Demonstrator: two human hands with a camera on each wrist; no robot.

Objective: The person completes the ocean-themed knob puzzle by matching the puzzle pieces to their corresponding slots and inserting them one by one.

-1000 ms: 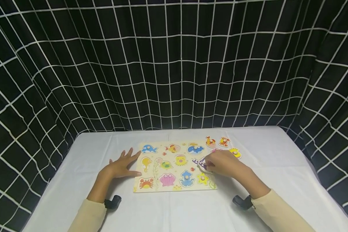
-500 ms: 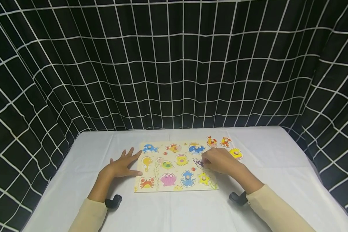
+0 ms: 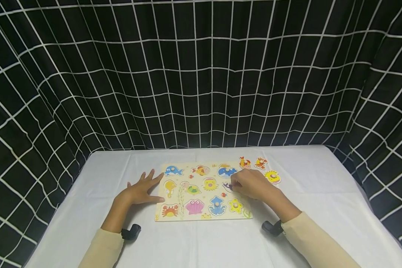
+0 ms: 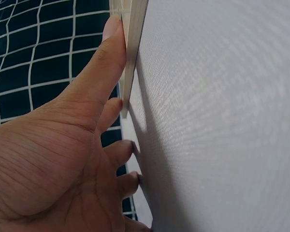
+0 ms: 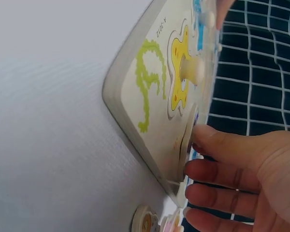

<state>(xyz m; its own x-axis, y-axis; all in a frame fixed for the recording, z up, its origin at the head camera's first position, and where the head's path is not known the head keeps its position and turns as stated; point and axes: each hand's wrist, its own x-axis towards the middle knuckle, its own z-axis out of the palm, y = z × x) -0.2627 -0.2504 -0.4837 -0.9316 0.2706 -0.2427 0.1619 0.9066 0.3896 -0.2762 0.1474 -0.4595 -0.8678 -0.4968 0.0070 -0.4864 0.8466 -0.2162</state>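
Observation:
A wooden knob puzzle board with sea-animal pictures lies flat on the table. My right hand pinches a purple-and-white puzzle piece at the board's right side, above the yellow starfish; the fingers hide most of the piece. In the right wrist view this piece sits close over the board, thumb at its edge. My left hand lies with fingers spread at the board's left edge. In the left wrist view its thumb rests along the board's edge. The blue whale, dolphin and squid pieces have knobs.
Loose knobbed pieces lie off the board's upper right: a red-and-yellow fish, a red crab and a yellow piece. A white cloth covers the table, with a black gridded curtain behind it.
My right hand has moved slightly left with the purple piece, which shows less from under the fingers now. A pink piece near the hand is now hidden. My left hand stays in place.

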